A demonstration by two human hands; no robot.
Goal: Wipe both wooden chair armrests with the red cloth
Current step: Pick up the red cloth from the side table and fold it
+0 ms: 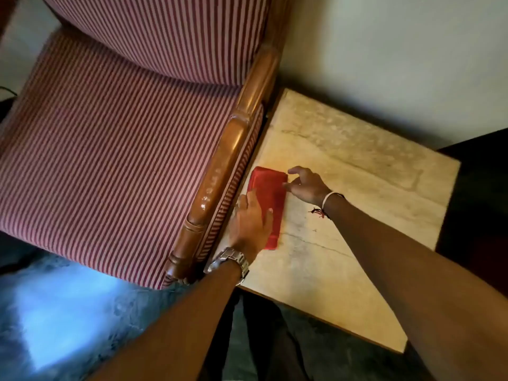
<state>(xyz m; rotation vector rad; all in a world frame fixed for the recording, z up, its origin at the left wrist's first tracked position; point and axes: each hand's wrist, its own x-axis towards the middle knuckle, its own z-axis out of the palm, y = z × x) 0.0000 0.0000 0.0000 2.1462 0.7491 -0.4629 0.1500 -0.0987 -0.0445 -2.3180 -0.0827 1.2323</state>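
A folded red cloth (270, 193) lies flat on the marble side table (343, 166), near the table's left edge. My left hand (251, 222) rests palm-down on the cloth's near half, fingers spread. My right hand (308, 184) touches the cloth's far right corner with its fingertips, fingers apart. One wooden armrest (228, 163) of the striped chair runs just left of the cloth, glossy with pale specks on it. The chair's other armrest is out of view.
The red-and-white striped seat (110, 160) and backrest (165, 31) fill the left side. A pale wall (384, 50) stands behind the table. A dark object (478, 202) sits right of the table. Shiny floor (55, 312) lies at the lower left.
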